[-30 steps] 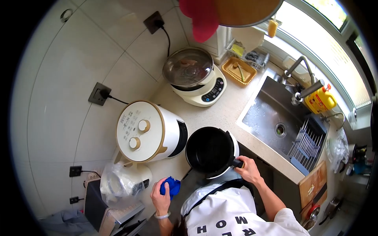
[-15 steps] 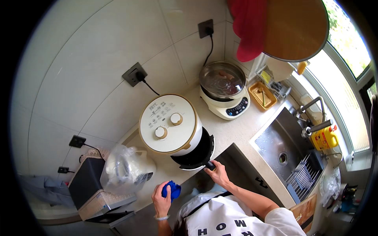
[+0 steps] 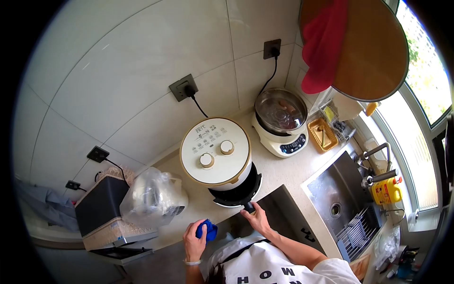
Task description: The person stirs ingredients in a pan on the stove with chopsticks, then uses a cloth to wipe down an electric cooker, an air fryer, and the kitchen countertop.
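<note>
A bunched blue cloth (image 3: 209, 231) is pinched in my left hand (image 3: 193, 242), held low in front of the counter edge. My right hand (image 3: 258, 220) is closed around the black handle (image 3: 248, 207) of the air fryer basket (image 3: 240, 190). The dark basket sticks partly out from the front of the white air fryer (image 3: 198, 139), and the part of it shown looks black inside. Two round knobs and printed markings are on the fryer's top.
Right of the fryer stands a cream electric pot (image 3: 279, 142) with a glass lid. A gold tray (image 3: 323, 136) lies beside it, near the sink (image 3: 331, 184) with its drying rack (image 3: 358, 235). On the left are a plastic-covered appliance (image 3: 153, 196) and a dark box-shaped appliance (image 3: 101, 201).
The head view has shifted, so the counter things appear moved and turned in the picture. Both hands keep their holds on the cloth and the basket handle.
</note>
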Available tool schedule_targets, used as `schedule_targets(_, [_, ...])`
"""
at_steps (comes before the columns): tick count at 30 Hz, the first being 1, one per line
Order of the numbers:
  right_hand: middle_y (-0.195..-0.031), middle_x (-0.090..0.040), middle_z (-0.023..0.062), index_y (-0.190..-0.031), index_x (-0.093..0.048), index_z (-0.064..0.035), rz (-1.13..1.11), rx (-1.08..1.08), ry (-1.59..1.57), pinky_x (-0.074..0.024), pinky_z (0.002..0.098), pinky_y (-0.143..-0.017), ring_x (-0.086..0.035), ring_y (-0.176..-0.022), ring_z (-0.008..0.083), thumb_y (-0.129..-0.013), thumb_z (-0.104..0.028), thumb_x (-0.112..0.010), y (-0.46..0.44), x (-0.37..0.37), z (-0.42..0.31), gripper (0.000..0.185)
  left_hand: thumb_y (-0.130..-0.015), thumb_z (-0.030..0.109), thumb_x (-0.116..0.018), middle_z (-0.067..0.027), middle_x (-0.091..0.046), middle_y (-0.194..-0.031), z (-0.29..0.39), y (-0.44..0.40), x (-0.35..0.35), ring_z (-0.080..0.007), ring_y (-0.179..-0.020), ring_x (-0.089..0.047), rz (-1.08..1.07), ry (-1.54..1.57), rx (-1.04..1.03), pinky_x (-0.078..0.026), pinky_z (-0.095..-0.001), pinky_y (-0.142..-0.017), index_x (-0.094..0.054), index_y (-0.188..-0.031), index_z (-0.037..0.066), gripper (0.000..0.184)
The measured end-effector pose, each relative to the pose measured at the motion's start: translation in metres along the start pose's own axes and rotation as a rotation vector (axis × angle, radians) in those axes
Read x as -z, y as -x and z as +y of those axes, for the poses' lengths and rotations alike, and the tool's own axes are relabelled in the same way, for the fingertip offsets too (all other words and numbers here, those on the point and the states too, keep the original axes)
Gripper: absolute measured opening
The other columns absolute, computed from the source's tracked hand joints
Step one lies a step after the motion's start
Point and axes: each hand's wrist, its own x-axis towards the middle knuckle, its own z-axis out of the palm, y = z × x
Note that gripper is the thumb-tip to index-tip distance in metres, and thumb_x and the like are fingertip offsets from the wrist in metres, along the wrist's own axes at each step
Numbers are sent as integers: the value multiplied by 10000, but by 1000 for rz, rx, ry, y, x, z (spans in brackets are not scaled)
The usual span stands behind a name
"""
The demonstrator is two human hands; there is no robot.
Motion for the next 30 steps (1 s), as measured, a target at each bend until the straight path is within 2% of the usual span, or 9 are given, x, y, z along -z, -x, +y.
schedule_targets(6, [-844, -694, 191, -1179, -611, 58, -31, -18, 73, -521, 359, -784, -677, -781, 262, -818, -441, -729, -15, -4, -15, 627, -932, 165, -646, -171, -669, -929, 2, 8, 0, -357, -841, -654, 37, -2, 45, -515, -416, -762, -677, -1065, 46, 182])
schedule_targets(10, [-884, -685, 228, -1207, -586, 72, -37, 87, 100, -520, 375, -802, -689, -849, 287, -828, -452, -718, -47, -13, -23, 660, -929, 157, -648, -169, -670, -929, 8, 14, 2, -354, -843, -656, 67, -28, 77, -516, -414, -765, -680, -1057, 46, 173])
schedule_targets(12, [-947, -659, 189, -1209, -580, 52, -96, 39, 46, -486, 368, -842, -624, -902, 247, -827, -474, -714, -49, -10, -27, 663, -929, 157, -649, -168, -670, -927, 9, 18, 3, -354, -845, -656, 85, -35, 101, -516, -412, -767, -681, -1055, 47, 171])
schedule_targets(16, [-820, -642, 140, -1172, -594, 46, -124, 7, 41, -492, 351, -763, -595, -776, 230, -827, -424, -721, -44, 3, -33, 597, -929, 159, -651, -168, -675, -934, 10, 28, 2, -356, -853, -659, 140, -21, 185, -518, -411, -777, -684, -1057, 52, 170])
schedule_targets(22, [-865, -648, 154, -1135, -597, 49, -102, 13, 107, -480, 352, -796, -590, -827, 234, -839, -433, -722, -47, 5, -44, 579, -932, 180, -654, -173, -685, -983, 10, 47, 3, -362, -887, -661, 194, -32, 296, -521, -418, -800, -688, -1056, 51, 182])
schedule_targets(24, [-1007, -634, 191, -1176, -570, 8, -70, -47, 59, -457, 408, -877, -584, -954, 289, -842, -468, -723, -50, 1, -28, 601, -933, 187, -654, -172, -685, -989, 11, 53, 5, -359, -891, -662, 224, -50, 321, -520, -415, -802, -688, -1053, 50, 186])
schedule_targets(26, [-1133, -549, 179, -1231, -508, -4, 141, 52, 127, -361, 438, -978, -477, -1090, 311, -869, -402, -706, -37, 2, -29, 574, -934, 194, -655, -171, -686, -995, 9, 58, 7, -357, -895, -663, 248, -65, 337, -520, -413, -804, -688, -1051, 49, 190])
schedule_targets(28, [-1190, -481, 171, -1253, -447, 1, 289, 413, 163, -279, 458, -1019, -395, -1146, 326, -873, -290, -693, -27, 6, -26, 537, -930, 197, -660, -167, -694, -979, 4, 65, 5, -353, -882, -670, 352, -46, 391, -518, -404, -802, -693, -1025, 44, 183])
schedule_targets(30, [-1162, -497, 175, -1183, -472, 9, 260, 739, 180, -317, 448, -990, -432, -1113, 321, -815, -74, -670, -19, 12, -31, 425, -932, 198, -658, -163, -698, -958, -4, 71, 6, -350, -869, -672, 394, -36, 449, -517, -402, -794, -696, -1012, 41, 180])
